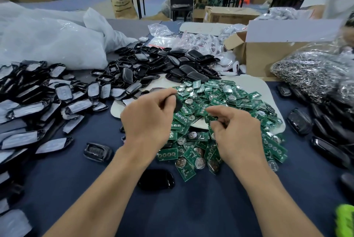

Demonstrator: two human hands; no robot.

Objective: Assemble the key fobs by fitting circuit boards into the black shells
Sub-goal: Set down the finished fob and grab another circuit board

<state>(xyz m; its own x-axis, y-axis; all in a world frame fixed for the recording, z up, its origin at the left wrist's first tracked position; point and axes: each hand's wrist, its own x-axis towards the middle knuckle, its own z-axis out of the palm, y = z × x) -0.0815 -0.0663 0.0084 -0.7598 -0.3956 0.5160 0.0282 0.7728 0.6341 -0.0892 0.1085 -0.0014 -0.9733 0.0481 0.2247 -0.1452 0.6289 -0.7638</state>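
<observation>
Just above the heap of green circuit boards (229,94) on the blue counter (191,208), the left hand (147,119) pinches a blurred black shell (178,103) between thumb and curled fingers, while the right hand (235,131), fingers curled too, pinches one circuit board (209,117) near it. More black shells (162,62) are piled behind the boards. White print on the boards is too small to read; the round mark on the brown sack (122,4) and the label on the cardboard box (229,15) at the back are also illegible.
</observation>
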